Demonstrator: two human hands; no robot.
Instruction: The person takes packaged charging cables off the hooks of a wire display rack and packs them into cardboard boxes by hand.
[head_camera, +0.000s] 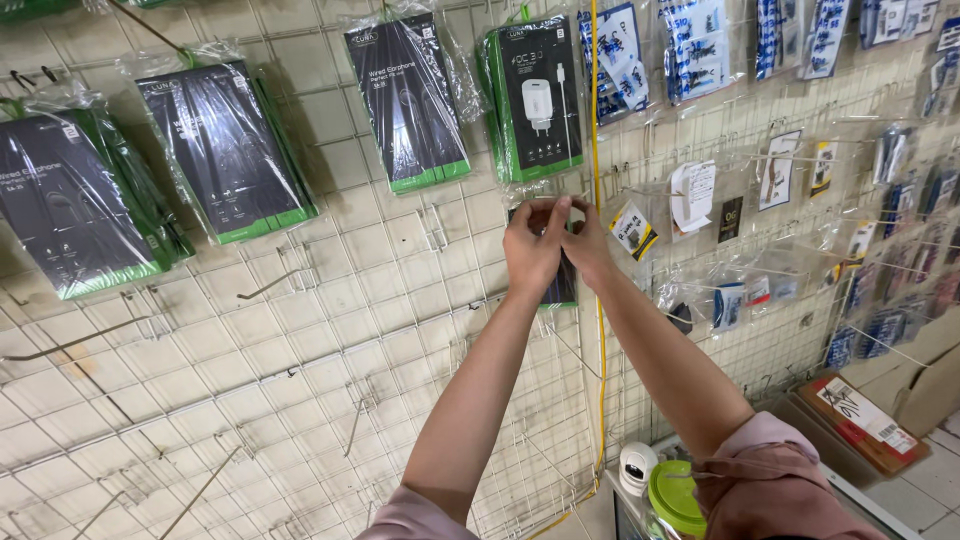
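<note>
Both my hands are raised against the white wire grid wall (330, 330). My left hand (533, 245) and right hand (588, 243) are side by side, fingers pinched shut on the top edge of a dark boxed accessory with a green lower edge (560, 285), which hangs flat against the grid just under the charger box (535, 100). A yellow cable (596, 120) runs down the grid just right of my hands. To the left hang three earphone boxes in plastic wrap (225, 150). Small bagged items (735, 300) hang farther right. Near my right elbow sits a green-lidded jar (676, 497).
</note>
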